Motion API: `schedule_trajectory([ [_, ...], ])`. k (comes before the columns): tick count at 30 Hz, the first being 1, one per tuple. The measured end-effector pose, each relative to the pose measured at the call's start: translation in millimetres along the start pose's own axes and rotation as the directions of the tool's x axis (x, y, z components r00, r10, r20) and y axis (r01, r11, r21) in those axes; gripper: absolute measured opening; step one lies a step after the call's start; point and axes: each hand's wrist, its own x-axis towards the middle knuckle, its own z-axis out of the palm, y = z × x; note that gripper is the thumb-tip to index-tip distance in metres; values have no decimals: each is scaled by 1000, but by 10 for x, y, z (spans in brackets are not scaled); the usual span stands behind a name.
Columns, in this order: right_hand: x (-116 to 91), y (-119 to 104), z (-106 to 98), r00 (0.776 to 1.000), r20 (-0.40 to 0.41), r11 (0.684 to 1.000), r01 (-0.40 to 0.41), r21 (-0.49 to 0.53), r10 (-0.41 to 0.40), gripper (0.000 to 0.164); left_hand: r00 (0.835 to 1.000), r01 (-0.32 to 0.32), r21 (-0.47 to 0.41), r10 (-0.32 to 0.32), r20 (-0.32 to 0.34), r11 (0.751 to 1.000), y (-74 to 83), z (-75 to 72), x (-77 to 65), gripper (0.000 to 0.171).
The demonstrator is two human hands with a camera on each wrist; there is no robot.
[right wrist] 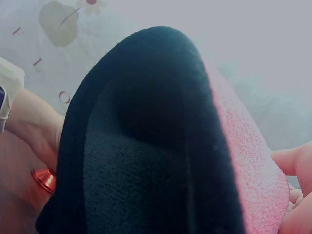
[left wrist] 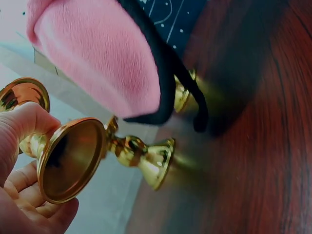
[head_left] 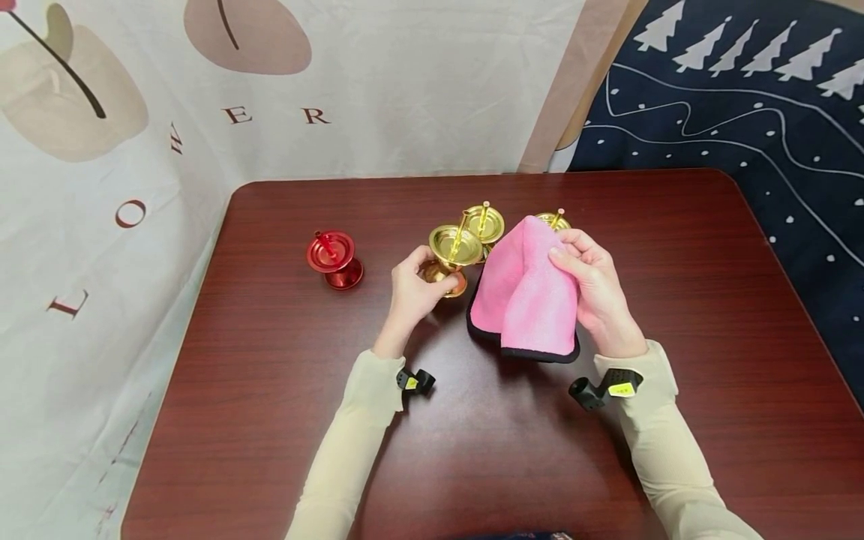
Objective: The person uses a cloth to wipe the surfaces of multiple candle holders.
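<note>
My left hand [head_left: 416, 291] grips a gold candle holder [head_left: 454, 247] by its lower part. In the left wrist view the hollow underside of its base [left wrist: 73, 158] shows, raised off the table. My right hand [head_left: 597, 289] pinches a pink cloth [head_left: 529, 292] with black edging near its upper corner, and the cloth hangs down beside the held candle holder. A second gold candle holder [head_left: 487, 223] stands just behind. Another gold one [head_left: 556, 220] is mostly hidden behind the cloth and right hand. The cloth's dark underside [right wrist: 141, 185] fills most of the right wrist view.
A red candle holder [head_left: 335, 259] stands on the dark wooden table [head_left: 270, 405], left of my left hand. Behind the table hang a pale printed sheet [head_left: 418, 90] and a navy cloth with white trees [head_left: 729, 127].
</note>
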Motion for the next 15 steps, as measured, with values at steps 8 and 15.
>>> schedule_trajectory([
  [8,17,18,90,1000,19,1000,-13,24,12,15,999,-25,65,23,36,998,168,35,-48,31],
  [15,48,89,168,1000,5,986,-17,168,17,14,998,-55,105,52,33,993,269,76,-64,31],
])
